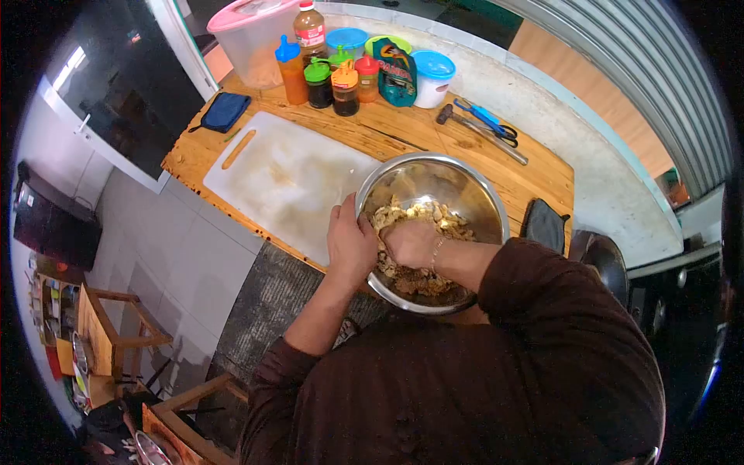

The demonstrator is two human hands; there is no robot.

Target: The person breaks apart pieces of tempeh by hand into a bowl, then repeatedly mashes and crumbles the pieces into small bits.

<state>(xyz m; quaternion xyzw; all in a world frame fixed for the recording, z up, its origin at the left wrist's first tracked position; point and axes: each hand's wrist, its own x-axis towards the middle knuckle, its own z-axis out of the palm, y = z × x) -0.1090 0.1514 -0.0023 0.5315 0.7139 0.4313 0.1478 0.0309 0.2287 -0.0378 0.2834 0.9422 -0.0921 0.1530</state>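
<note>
A shiny metal mixing bowl (484, 182) stands at the table's near edge, overlapping the right end of a white cutting board (271, 174). My left hand (351, 242) grips the bowl's left rim, thumb on the inner side and the other fingers outside. Inside the bowl lies a crumbly, yellow-brown food mixture (457, 225). My right hand (412, 243), with a thin bracelet at the wrist, is pushed down into this mixture. Its fingers are bent downward and mostly buried, so their closure is hidden.
Sauce bottles (345, 89), lidded tubs (432, 77) and a green pouch (395, 74) line the back of the wooden table (535, 170). A hammer (484, 133) and blue-handled scissors (488, 120) lie behind the bowl. Dark cloth pads rest at left (225, 111) and right (545, 225).
</note>
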